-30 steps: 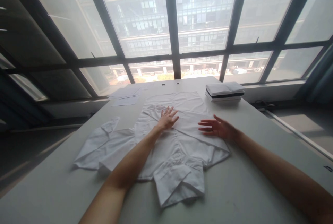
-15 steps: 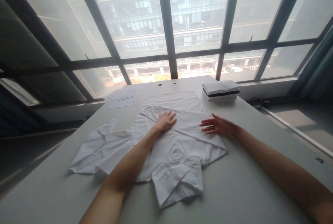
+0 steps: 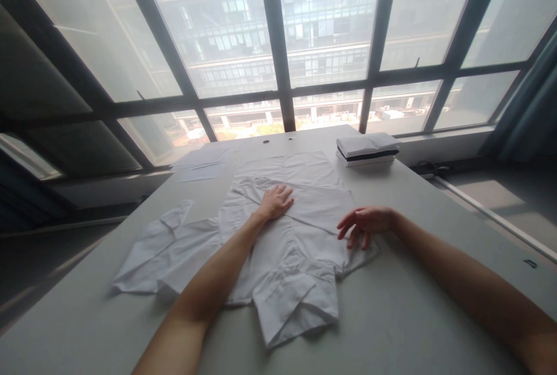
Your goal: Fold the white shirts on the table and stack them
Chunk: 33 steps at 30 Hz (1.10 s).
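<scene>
A white garment (image 3: 272,253) with gathered seams, perhaps a shirt or blouse, lies spread on the white table. My left hand (image 3: 275,201) rests flat on its middle, fingers spread. Over the garment's right edge is my right hand (image 3: 361,224), with its fingers apart and curving down; I cannot tell whether they touch the cloth. One sleeve-like part of the garment reaches out to the left, and another folded part points toward me.
A stack of folded cloth (image 3: 368,150), white with a dark layer, sits at the table's far right. White sheets (image 3: 201,164) lie at the far left. Large windows (image 3: 326,26) rise behind the table (image 3: 418,282).
My right hand has turned, its fingers now bent downward over the garment's right edge instead of pointing left. My left hand stays where it was on the cloth.
</scene>
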Each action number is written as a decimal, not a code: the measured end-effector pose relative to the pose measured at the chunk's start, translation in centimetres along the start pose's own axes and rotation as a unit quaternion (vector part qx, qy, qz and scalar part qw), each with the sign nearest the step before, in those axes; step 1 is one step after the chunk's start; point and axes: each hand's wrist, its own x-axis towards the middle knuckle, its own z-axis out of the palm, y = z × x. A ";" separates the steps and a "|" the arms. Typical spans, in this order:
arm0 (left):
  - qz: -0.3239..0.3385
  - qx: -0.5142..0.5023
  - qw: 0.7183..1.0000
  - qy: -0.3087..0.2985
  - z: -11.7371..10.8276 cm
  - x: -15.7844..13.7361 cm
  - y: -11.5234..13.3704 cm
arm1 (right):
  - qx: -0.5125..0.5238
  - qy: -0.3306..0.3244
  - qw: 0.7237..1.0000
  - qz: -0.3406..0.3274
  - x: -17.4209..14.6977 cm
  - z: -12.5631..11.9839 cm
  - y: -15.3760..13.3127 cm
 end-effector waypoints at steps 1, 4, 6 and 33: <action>0.000 0.000 1.000 0.003 0.0 0.0 0.0 | 0.005 0.034 0.999 -0.029 0.0 0.1 -0.1; -0.017 -0.004 0.999 0.028 -0.3 0.1 0.0 | 0.028 0.154 0.981 -0.117 0.3 0.1 -0.4; -0.044 -0.014 0.997 0.063 -0.6 0.1 -0.2 | 0.047 0.208 0.965 -0.154 0.4 -0.2 -0.4; -0.312 -0.091 0.923 0.207 -1.5 0.2 -5.6 | 0.134 0.399 0.872 -0.250 1.2 -3.5 0.3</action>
